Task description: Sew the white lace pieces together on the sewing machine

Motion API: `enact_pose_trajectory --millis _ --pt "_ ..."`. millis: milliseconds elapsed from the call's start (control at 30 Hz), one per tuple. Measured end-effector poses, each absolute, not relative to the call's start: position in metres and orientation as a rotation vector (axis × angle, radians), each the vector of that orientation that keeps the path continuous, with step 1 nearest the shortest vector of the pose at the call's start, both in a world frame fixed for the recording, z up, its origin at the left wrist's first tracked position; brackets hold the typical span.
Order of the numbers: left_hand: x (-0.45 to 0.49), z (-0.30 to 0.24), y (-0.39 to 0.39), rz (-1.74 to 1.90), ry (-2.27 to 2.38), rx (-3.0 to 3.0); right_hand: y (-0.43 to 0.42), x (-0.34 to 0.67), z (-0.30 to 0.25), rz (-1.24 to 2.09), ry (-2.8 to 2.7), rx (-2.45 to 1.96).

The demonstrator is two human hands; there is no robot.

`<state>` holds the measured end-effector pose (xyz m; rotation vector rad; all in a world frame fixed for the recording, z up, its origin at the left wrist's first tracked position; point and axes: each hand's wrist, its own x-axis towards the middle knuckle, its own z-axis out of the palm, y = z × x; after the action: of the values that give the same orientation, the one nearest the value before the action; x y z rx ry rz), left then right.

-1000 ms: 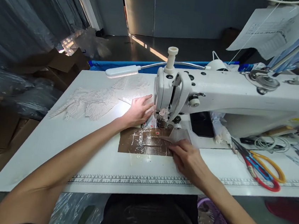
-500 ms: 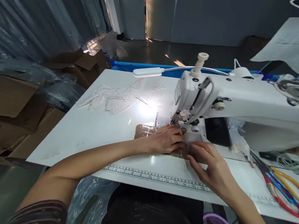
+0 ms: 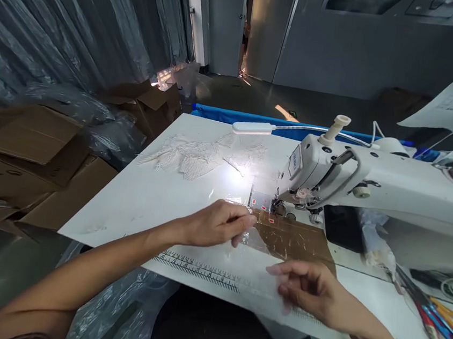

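Observation:
My left hand [image 3: 221, 224] is closed, fingers curled, at the left end of a brown sheet [image 3: 294, 238] under clear plastic; what it pinches, if anything, is hidden. My right hand [image 3: 314, 292] is half curled near the table's front edge, its fingertips blurred, on a sheer white fabric [image 3: 280, 329] that drapes over the edge. The sewing machine [image 3: 312, 162] stands behind the brown sheet. Its presser foot [image 3: 276, 204] is beside a clear plate with red marks [image 3: 261, 201].
Crumpled white lace [image 3: 195, 155] lies at the back left of the white table [image 3: 113, 209]. A lamp [image 3: 254, 128] lights the needle area. Scissors [image 3: 442, 327] lie at the right, near a ruler strip [image 3: 199, 272]. Cardboard boxes [image 3: 31, 138] stand on the left.
Both hands have drawn back from the presser foot, the left one leftward, the right one toward the table's front edge. The brown sheet is now largely uncovered. The view has shifted.

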<state>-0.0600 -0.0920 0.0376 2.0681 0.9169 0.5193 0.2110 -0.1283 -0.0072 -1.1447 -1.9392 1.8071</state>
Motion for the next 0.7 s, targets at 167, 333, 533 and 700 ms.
enact_pose_trajectory --millis 167,333,533,700 --pt "-0.083 0.015 -0.041 0.47 1.385 2.42 -0.088 0.196 -0.012 1.424 -2.051 -1.295" --pt "-0.073 -0.005 0.032 0.474 1.58 2.478 -0.062 0.196 -0.017 1.124 -2.205 -1.479" --pt "-0.05 -0.018 0.097 0.502 1.746 2.438 -0.058 0.205 -0.04 1.304 -1.998 -1.459" --pt "-0.044 -0.027 0.122 0.569 1.884 2.335 -0.063 0.209 -0.046 1.18 -1.942 -1.394"
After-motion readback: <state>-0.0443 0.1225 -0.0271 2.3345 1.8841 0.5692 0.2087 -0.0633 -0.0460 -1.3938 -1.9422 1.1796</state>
